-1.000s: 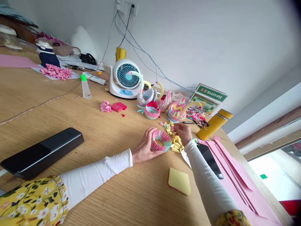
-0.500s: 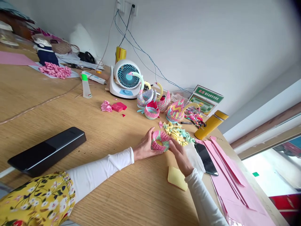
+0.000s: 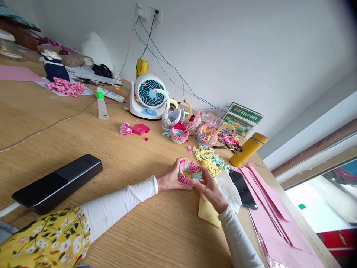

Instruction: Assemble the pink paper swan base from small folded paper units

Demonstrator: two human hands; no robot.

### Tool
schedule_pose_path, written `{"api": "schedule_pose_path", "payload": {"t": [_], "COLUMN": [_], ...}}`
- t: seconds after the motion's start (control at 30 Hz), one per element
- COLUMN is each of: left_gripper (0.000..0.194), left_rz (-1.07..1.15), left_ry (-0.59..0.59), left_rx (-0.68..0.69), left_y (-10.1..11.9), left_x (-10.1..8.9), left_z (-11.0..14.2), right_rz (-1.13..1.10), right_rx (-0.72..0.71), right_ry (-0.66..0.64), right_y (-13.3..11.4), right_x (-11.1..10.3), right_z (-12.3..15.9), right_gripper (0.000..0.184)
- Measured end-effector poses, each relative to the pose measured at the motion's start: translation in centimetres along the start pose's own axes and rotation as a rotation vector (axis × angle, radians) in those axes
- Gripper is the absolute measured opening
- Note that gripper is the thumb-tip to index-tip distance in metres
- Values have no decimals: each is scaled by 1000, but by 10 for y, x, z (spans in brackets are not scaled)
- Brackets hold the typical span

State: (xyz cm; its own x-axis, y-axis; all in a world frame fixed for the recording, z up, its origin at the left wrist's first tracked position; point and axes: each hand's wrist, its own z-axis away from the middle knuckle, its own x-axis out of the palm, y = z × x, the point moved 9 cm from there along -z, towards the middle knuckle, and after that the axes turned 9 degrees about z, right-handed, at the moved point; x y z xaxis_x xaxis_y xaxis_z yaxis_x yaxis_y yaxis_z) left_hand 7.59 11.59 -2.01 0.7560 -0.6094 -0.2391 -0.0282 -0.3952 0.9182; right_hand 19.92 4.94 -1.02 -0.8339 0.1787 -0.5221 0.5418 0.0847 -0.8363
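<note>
Between my two hands is a round bowl of folded paper pieces [image 3: 189, 171], pink and green with a yellow middle. My left hand [image 3: 173, 176] is wrapped round its left side. From the right, my right hand [image 3: 208, 188] grips the near right rim, thumb and fingers closed on it; whether a loose paper piece is also pinched there I cannot make out. Just beyond lies a pile of folded yellow and green paper pieces [image 3: 210, 160]. Partly behind my right forearm is a stack of yellow paper squares [image 3: 206, 212], with white tissue [image 3: 229, 190] next to it.
Several finished paper swans [image 3: 208, 133] and a small paper basket [image 3: 179, 133] stand behind, by a white fan [image 3: 150, 93]. A yellow flask [image 3: 248, 149], black phone [image 3: 244, 190] and pink sheets [image 3: 273, 208] lie to the right. A long black device [image 3: 58, 182] is on the left; a glue bottle [image 3: 102, 106] stands further back.
My right hand has come from the pile of folded pieces back to the bowl and now grips its right rim. My left hand keeps its hold.
</note>
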Motion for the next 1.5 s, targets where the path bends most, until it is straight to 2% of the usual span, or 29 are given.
{"api": "schedule_pose_path", "payload": {"t": [0.07, 0.2, 0.3, 0.4, 0.6, 0.87, 1.07, 1.17, 1.27, 1.5], "left_gripper": [104, 102, 102, 102, 101, 97, 98, 99, 100, 98], "left_rz": [-19, -45, -59, -71, -85, -125, -140, -141, -144, -127], "left_ry": [-34, -54, -49, -38, -28, -39, -51, -58, -58, -54], "left_rx": [-35, -38, -37, -39, -13, 18, -15, -26, -38, -35], "left_y": [-2, 2, 4, 3, 2, 3, 5, 4, 2, 1], "left_x": [2, 2, 1, 1, 2, 3, 2, 2, 2, 3], "left_z": [-1, -1, -1, 0, -1, -1, 0, 0, 0, 1], "right_rz": [68, 303, 373, 419, 391, 307, 369, 426, 481, 524], "right_rx": [23, 15, 13, 19, 28, 62, 55, 67, 80, 94], "right_ry": [47, 71, 17, -69, -170, -207, -141, -111, -86, -94], "right_y": [-4, -17, -20, -19, -11, -1, -7, -7, -8, -11], "right_x": [-11, -24, -24, -19, -14, -8, -20, -25, -27, -24], "right_z": [-9, -44, -69, -81, -79, -78, -71, -68, -65, -64], "right_gripper": [43, 41, 31, 24, 31, 39, 43, 35, 27, 28]}}
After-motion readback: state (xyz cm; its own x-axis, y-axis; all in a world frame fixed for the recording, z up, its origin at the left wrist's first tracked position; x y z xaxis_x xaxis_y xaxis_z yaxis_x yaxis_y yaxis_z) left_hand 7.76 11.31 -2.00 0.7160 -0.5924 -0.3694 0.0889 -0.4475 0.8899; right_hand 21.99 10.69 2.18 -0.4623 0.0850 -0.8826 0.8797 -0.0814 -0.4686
